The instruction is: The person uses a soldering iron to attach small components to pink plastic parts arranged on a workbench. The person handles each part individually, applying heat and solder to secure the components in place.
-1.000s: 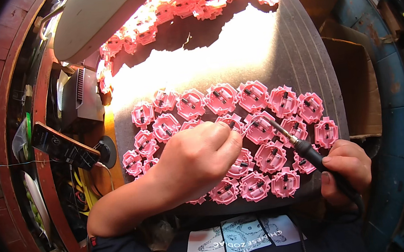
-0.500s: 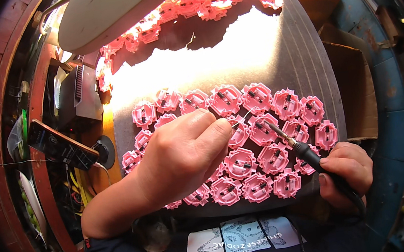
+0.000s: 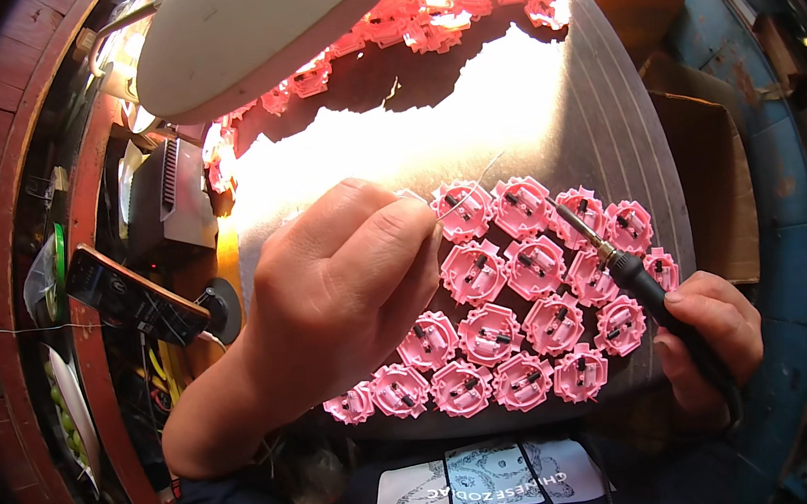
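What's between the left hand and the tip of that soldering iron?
In the head view, two pink plastic parts lie between; a thin wire from the left hand crosses in front of one.

Grey striped tabletop (image 3: 599,117) passable far right; round pink plastic housings (image 3: 490,334) crowd near side; white oval lamp head (image 3: 271,31) blocks far left.

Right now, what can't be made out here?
Head view: how many pink parts lie behind the left hand, which covers them.
Head view: near end of the wire, hidden in that hand.
Head view: whether the iron touches a part; its tip is too small.
Head view: extent of the far pile, obscured by lamp and glare.
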Available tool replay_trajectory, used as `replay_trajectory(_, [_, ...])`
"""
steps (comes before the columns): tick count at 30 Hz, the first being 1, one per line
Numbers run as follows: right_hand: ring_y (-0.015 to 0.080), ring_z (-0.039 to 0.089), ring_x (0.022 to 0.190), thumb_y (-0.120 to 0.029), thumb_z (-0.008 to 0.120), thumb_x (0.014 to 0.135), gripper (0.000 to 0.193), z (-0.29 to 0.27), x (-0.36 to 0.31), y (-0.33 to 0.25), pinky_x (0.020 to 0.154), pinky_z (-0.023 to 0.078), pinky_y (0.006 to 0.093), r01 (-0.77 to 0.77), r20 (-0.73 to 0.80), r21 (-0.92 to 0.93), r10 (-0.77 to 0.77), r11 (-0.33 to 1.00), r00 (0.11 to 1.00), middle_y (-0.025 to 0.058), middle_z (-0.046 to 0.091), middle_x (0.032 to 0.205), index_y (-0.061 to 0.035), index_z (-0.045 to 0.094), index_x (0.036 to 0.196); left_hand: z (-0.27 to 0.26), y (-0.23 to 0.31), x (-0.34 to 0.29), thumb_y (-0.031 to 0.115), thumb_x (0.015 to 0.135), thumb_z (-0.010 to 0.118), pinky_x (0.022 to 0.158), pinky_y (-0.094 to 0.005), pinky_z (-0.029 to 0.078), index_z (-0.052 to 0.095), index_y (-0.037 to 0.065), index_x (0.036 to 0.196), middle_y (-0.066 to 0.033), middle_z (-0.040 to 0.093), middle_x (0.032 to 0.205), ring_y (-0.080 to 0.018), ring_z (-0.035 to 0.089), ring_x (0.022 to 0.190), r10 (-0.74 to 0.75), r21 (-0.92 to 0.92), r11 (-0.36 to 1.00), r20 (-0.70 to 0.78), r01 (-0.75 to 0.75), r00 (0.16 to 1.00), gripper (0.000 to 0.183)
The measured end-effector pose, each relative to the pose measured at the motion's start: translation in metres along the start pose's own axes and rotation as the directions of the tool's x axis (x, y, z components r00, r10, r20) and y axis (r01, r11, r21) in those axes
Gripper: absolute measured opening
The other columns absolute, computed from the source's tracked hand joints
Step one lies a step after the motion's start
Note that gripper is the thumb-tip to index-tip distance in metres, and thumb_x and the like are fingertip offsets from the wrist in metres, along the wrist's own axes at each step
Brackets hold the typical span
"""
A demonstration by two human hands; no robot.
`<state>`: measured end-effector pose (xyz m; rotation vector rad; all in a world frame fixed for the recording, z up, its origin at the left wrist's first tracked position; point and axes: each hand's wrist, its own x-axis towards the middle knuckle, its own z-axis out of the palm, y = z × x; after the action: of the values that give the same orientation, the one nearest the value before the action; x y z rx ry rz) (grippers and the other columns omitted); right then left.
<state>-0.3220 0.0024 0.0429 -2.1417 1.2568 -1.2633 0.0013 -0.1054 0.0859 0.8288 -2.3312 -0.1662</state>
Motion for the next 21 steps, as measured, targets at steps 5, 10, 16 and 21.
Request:
replay_trajectory(5, [0.029,0.069,0.07,-0.011,0.081,0.082,0.031,0.009,-0.006,0.004,0.064,0.056,0.0357,-0.092,-0.1,0.035,0.095,0.995,0.99,0.0174,0.072,0.088,0.001,0.072,0.109,0.017,-0.009,-0.002,-0.007,0.083,0.078,0.065,-0.0376,0.057,0.072,-0.002,0.103,-0.0134,0.068,0.091,-0.0283,0.069,0.076,0.058,-0.068,0.996,0.104,-0.051,0.993,0.022])
replay_trajectory(10, [0.0314,0.071,0.071,-0.006,0.078,0.075,0.032,0.018,-0.006,0.015,0.066,0.057,0.0383,-0.027,-0.121,-0.059,0.019,0.998,0.992,0.018,0.073,0.086,0.0015,0.072,0.106,0.038,-0.009,-0.01,-0.005,0.082,0.079,0.066,-0.0401,0.057,0.07,-0.001,0.101,-0.0115,0.064,0.09,-0.0294,0.068,0.076,0.063,-0.059,0.997,0.303,-0.047,0.951,0.021])
replay_trajectory(16, [0.0311,0.071,0.067,-0.005,0.078,0.073,0.034,0.017,-0.003,0.017,0.064,0.056,0.0383,0.009,-0.096,-0.089,-0.018,0.996,0.995,0.0169,0.073,0.083,0.0008,0.072,0.106,0.051,-0.011,-0.006,-0.002,0.082,0.079,0.065,-0.0385,0.057,0.069,0.0,0.102,-0.0105,0.064,0.092,-0.0281,0.069,0.077,0.108,-0.057,0.994,0.309,-0.095,0.945,0.022])
replay_trajectory(21, [0.0299,0.07,0.065,-0.005,0.079,0.073,0.034,0.019,-0.001,0.018,0.062,0.055,0.0377,0.007,-0.081,-0.076,-0.013,0.997,0.997,0.0162,0.072,0.082,0.0002,0.072,0.107,0.052,-0.012,-0.007,-0.001,0.082,0.079,0.066,-0.039,0.058,0.069,0.0,0.103,-0.0112,0.064,0.092,-0.0287,0.07,0.079,0.096,-0.047,0.995,0.326,-0.085,0.94,0.023])
